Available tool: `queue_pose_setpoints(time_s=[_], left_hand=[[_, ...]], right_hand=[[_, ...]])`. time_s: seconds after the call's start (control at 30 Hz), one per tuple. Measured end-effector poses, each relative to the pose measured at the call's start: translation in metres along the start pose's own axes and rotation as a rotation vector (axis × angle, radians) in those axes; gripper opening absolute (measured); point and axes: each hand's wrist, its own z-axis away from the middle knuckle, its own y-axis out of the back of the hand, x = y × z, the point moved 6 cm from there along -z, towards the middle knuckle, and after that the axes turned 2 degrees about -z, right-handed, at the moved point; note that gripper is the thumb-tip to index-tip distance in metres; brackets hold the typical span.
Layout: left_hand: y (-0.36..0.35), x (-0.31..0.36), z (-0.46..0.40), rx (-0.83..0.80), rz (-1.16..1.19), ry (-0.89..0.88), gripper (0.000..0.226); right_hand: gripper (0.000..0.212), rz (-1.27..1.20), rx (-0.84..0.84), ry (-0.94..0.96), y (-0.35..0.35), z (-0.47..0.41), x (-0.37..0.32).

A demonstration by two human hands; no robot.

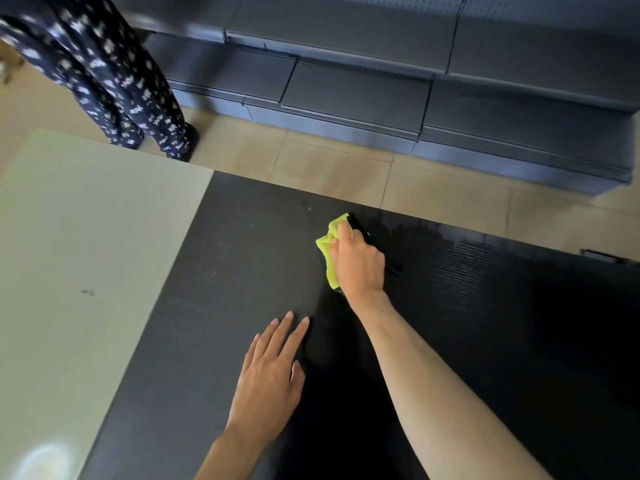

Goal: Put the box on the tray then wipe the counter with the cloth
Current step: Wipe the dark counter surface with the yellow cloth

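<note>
Two hands, right hand [358,263] gripping cloth [329,252]

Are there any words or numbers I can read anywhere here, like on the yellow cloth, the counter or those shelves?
None can be read.
Yellow cloth under the right hand: no label shows.
Black counter: bare, only pale specks.
Grey shelves: no signs or price tags show.
Patterned trousers of the person standing by: white marks, some perhaps letters, too blurred to read.
</note>
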Motion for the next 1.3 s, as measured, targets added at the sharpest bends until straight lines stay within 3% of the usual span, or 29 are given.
queue_pose_setpoints(time_s=[0.33,0.9,1.07,1.3], left_hand=[[-0.014,0.064,-0.021,-0.006,-0.025,-0.072,0.075],[-0.102,0.259,-0.016,-0.093,-0.073,-0.24,0.072],[-0.118,0.303,-0.006,-0.103,-0.079,-0.277,0.072],[-0.124,0.338,0.007,-0.128,-0.081,-0.331,0.071]], right_hand=[[0.024,0.005,0.011,-0.192,0.045,0.005,0.164],[0.025,0.011,0.11,-0.448,0.126,0.087,0.433],[0.027,0.0,0.103,-0.458,0.137,0.121,0.464],[0.035,0.008,0.035,-0.461,0.138,0.2,0.452]])
